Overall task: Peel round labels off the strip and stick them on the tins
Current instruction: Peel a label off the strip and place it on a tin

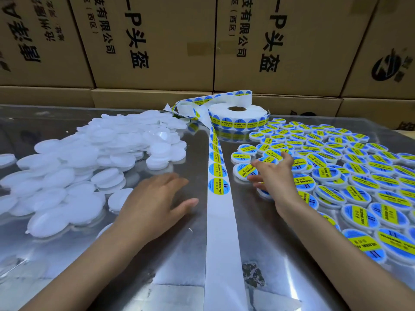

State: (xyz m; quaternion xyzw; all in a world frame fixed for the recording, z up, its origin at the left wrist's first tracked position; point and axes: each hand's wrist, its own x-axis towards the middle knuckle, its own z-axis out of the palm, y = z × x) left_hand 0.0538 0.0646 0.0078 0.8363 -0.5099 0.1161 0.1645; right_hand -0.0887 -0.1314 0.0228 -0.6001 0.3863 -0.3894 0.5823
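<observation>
We are setting a labelled tin (243,171) down with the right hand (275,176), fingers spread; the left hand (155,196), empty and relaxed, is nearing the blank tins (74,158). Next: peel from the strip (219,186).

Bright, even light; table (170,254) glare, hands motion-blurred, wide-angle edge warp

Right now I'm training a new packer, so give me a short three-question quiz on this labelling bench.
1. True or false: the left hand holds a tin.
2. Which side of the label strip has the unlabelled white tins? A) left B) right
3. Fill in: the right hand reaches over the ____ tins.

Key: 1. False; it is spread open over the metal table. 2. A. 3. labelled.
</observation>
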